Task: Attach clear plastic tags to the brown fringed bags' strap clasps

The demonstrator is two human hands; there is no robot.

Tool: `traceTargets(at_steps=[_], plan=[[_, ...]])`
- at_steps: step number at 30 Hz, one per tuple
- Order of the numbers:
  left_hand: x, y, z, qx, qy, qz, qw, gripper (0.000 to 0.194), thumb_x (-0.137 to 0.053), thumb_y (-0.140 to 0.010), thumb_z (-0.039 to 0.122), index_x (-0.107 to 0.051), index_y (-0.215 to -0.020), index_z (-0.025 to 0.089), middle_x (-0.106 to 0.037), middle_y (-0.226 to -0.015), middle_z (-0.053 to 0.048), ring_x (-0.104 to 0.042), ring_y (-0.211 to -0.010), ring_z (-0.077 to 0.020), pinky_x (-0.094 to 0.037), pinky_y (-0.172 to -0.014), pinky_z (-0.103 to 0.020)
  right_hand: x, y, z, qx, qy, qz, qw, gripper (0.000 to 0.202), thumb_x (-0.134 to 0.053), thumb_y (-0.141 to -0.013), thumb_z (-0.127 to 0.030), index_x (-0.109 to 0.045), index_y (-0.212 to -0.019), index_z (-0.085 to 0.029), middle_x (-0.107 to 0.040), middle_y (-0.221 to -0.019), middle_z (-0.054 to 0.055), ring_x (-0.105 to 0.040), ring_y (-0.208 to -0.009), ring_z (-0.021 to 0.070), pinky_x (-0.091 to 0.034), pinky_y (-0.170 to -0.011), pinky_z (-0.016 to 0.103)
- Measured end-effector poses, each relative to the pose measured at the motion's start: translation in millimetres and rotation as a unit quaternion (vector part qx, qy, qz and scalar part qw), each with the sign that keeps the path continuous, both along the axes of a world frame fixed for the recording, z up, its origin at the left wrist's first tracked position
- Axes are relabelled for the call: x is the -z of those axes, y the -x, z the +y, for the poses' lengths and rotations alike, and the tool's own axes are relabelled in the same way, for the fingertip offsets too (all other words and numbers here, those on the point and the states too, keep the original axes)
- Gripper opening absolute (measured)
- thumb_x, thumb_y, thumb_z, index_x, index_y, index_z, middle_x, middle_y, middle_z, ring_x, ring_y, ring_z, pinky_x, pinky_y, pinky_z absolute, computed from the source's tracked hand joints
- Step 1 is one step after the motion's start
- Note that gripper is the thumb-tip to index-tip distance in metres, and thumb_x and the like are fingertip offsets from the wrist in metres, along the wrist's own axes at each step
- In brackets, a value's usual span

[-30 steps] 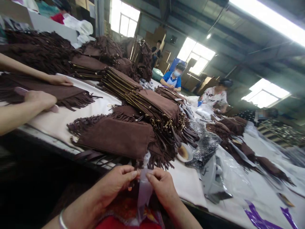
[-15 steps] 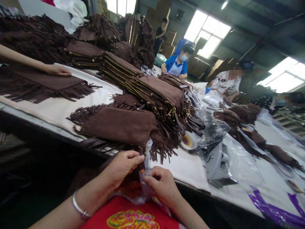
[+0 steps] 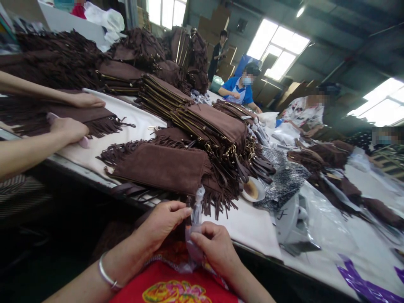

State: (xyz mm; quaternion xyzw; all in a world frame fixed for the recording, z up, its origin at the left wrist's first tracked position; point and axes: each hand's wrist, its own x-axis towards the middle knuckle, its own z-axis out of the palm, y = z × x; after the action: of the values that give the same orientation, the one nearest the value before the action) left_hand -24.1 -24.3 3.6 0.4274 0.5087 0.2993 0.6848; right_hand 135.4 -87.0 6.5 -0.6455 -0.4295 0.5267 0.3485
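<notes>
At the table's front edge, my left hand [image 3: 166,223] pinches a dark brown strap [image 3: 188,219] between thumb and fingers. Close beside it, my right hand [image 3: 219,246] is closed on a clear plastic sleeve [image 3: 194,250] that hangs around or along the strap's lower end; I cannot tell which. A small orange spot shows on the strap. Just beyond both hands lies a brown suede fringed bag [image 3: 160,166], flat on the table, its near corner above the strap. My lap is covered by red cloth [image 3: 170,286] with a flower pattern.
Stacked brown zip bags [image 3: 214,120] rise behind. A white bowl [image 3: 253,189] with brown residue, a clothes iron [image 3: 295,223] and purple plastic [image 3: 362,277] lie rightward. At left, a co-worker's hands [image 3: 71,129] work on another fringed bag [image 3: 75,111]. Other people sit farther back.
A co-worker's second hand has come in from the left with a pinkish thing, over the fringed bag there. The view has shifted slightly. My hands keep nearly the same hold.
</notes>
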Motion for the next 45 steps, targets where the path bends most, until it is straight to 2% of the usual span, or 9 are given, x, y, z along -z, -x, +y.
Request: traceTargets(at_steps=[7, 11, 14, 18, 24, 29, 36, 41, 45], plan=[[0.7, 2.6, -0.7, 0.015, -0.015, 0.006, 1.000, 0.031, -0.067, -0.075, 0.046, -0.069, -0.076, 0.015, -0.063, -0.066, -0.001, -0.053, -0.063, -0.0144, -0.036, -0.055, -0.023, 2.7, 3.4, 8.7, 0.016, 0.023, 0.075, 0.997, 0.036, -0.073, -0.068, -0.045, -0.072, -0.069, -0.009, -0.063, -0.058, 0.004, -0.047, -0.051, 0.0109, -0.035, -0.050, 0.023], [0.8, 13.6, -10.2, 0.026, 0.057, -0.046, 0.997, 0.040, -0.059, -0.080, 0.055, -0.066, -0.094, 0.017, -0.068, -0.085, -0.005, -0.063, -0.082, -0.0197, -0.043, -0.064, -0.025, 7.6, 10.8, 19.7, 0.046, 0.019, 0.108, 0.993, 0.042, -0.073, -0.068, -0.052, -0.067, -0.065, -0.010, -0.054, -0.050, -0.001, -0.041, -0.046, 0.0088, -0.033, -0.048, 0.022], [9.2, 18.3, -20.8, 0.034, 0.082, -0.049, 0.995, 0.040, -0.064, -0.077, 0.054, -0.065, -0.088, 0.016, -0.066, -0.081, -0.005, -0.062, -0.075, -0.0175, -0.043, -0.062, -0.024, 10.4, 17.6, 27.3, 0.067, 0.014, 0.090, 0.994, 0.043, -0.072, -0.068, -0.054, -0.059, -0.059, -0.013, -0.044, -0.044, -0.005, -0.033, -0.043, 0.0069, -0.027, -0.044, 0.021], [16.8, 15.5, -25.4, -0.019, 0.074, -0.063, 0.995, 0.039, -0.068, -0.072, 0.052, -0.063, -0.078, 0.014, -0.063, -0.073, -0.004, -0.059, -0.067, -0.0161, -0.045, -0.060, -0.025, 12.0, 21.5, 32.6, 0.067, 0.001, 0.071, 0.995, 0.048, -0.066, -0.072, -0.059, -0.050, -0.056, -0.017, -0.043, -0.041, -0.006, -0.033, -0.040, 0.0072, -0.024, -0.041, 0.021], [12.8, 8.4, -11.2, -0.069, 0.036, -0.004, 0.997, 0.032, -0.064, -0.073, 0.047, -0.064, -0.073, 0.015, -0.063, -0.067, -0.003, -0.057, -0.065, -0.0163, -0.046, -0.058, -0.025, 8.9, 19.4, 33.2, 0.056, 0.028, 0.096, 0.993, 0.042, -0.057, -0.079, -0.053, -0.051, -0.060, -0.017, -0.047, -0.038, -0.005, -0.035, -0.035, 0.0070, -0.022, -0.038, 0.019], [16.4, 4.2, 0.2, -0.084, -0.023, 0.051, 0.995, 0.032, -0.060, -0.075, 0.047, -0.064, -0.074, 0.015, -0.060, -0.062, -0.001, -0.052, -0.054, -0.0147, -0.041, -0.048, -0.024, 9.2, 19.9, 40.9, 0.062, 0.027, 0.110, 0.992, 0.032, -0.064, -0.074, -0.043, -0.054, -0.060, -0.016, -0.049, -0.040, -0.005, -0.034, -0.032, 0.0054, -0.021, -0.035, 0.018], [13.2, -1.0, 6.4, -0.029, -0.005, 0.025, 0.999, 0.052, -0.057, -0.074, 0.065, -0.064, -0.071, 0.013, -0.062, -0.062, -0.004, -0.048, -0.051, -0.0133, -0.032, -0.046, -0.023, 17.1, 23.8, 48.3, 0.057, 0.039, 0.109, 0.992, 0.035, -0.061, -0.076, -0.048, -0.054, -0.062, -0.017, -0.049, -0.037, -0.005, -0.034, -0.030, 0.0067, -0.021, -0.034, 0.018], [8.9, -8.4, 11.4, -0.030, -0.019, 0.057, 0.998, 0.044, -0.060, -0.073, 0.057, -0.065, -0.073, 0.013, -0.061, -0.062, -0.003, -0.048, -0.052, -0.0131, -0.031, -0.047, -0.023, 14.3, 10.9, 44.3, -0.034, -0.097, -0.076, 0.992, 0.037, -0.053, -0.086, -0.042, -0.063, -0.064, -0.015, -0.058, -0.051, 0.000, -0.051, -0.046, 0.0118, -0.038, -0.046, 0.022], [1.2, -15.1, 11.9, -0.033, 0.005, 0.055, 0.998, 0.032, -0.061, -0.073, 0.048, -0.060, -0.070, 0.015, -0.058, -0.059, -0.001, -0.047, -0.048, -0.0121, -0.028, -0.044, -0.022, 9.1, -11.6, 46.6, -0.076, -0.311, -0.266, 0.909, 0.022, -0.051, -0.089, -0.024, -0.069, -0.100, -0.017, -0.068, -0.090, 0.008, -0.062, -0.083, 0.0189, -0.048, -0.075, 0.028]])
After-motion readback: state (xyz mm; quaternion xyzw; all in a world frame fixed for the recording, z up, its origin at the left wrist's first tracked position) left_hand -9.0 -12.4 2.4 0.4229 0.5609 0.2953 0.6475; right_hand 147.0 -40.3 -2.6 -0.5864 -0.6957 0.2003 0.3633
